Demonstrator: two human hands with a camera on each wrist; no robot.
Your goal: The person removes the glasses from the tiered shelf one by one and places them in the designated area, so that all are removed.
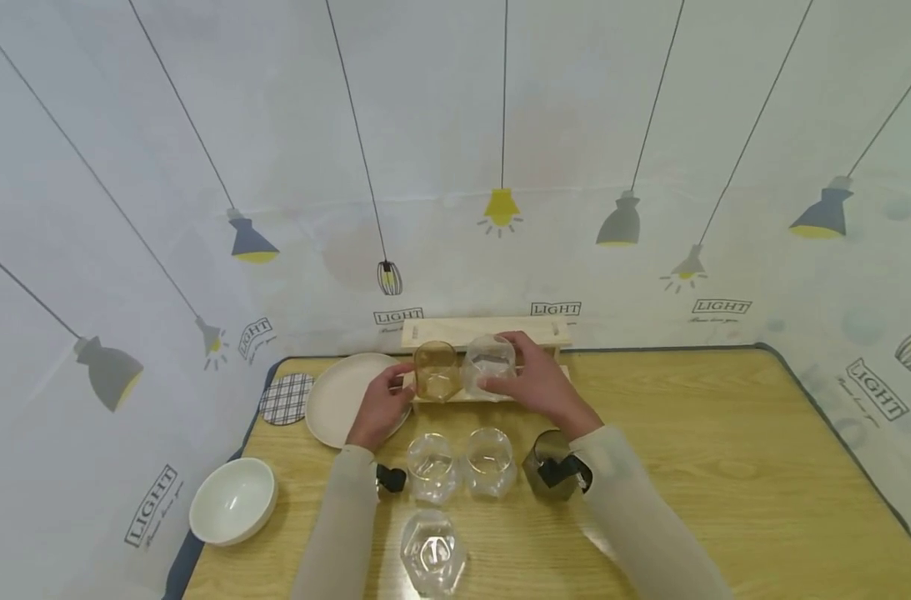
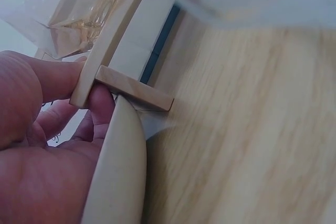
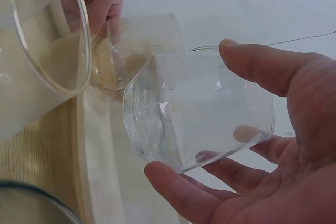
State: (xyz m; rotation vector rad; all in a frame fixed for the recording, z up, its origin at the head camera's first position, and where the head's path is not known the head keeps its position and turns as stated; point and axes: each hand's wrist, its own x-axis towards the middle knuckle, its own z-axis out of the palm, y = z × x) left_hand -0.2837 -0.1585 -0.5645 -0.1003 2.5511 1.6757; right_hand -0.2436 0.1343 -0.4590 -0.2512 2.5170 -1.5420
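Observation:
My right hand (image 1: 541, 385) holds a clear faceted glass (image 3: 199, 103) between thumb and fingers, tilted on its side in the right wrist view, over the small wooden rack (image 1: 485, 332) by the back wall. Beside it on the left, an amber glass (image 1: 436, 371) sits on the rack. The left hand (image 1: 383, 407) pinches the rack's left end, its thumb above the wooden board (image 2: 118, 27) and fingers beneath, as the left wrist view shows. Under that hand lies the rim of a cream plate (image 2: 122, 166).
Two clear glasses (image 1: 431, 468) stand side by side in front of the rack, another clear glass (image 1: 432, 554) nearer. A dark glass (image 1: 539, 467) is partly hidden by the right wrist. At left are a checked coaster (image 1: 286, 400) and a white bowl (image 1: 233, 502).

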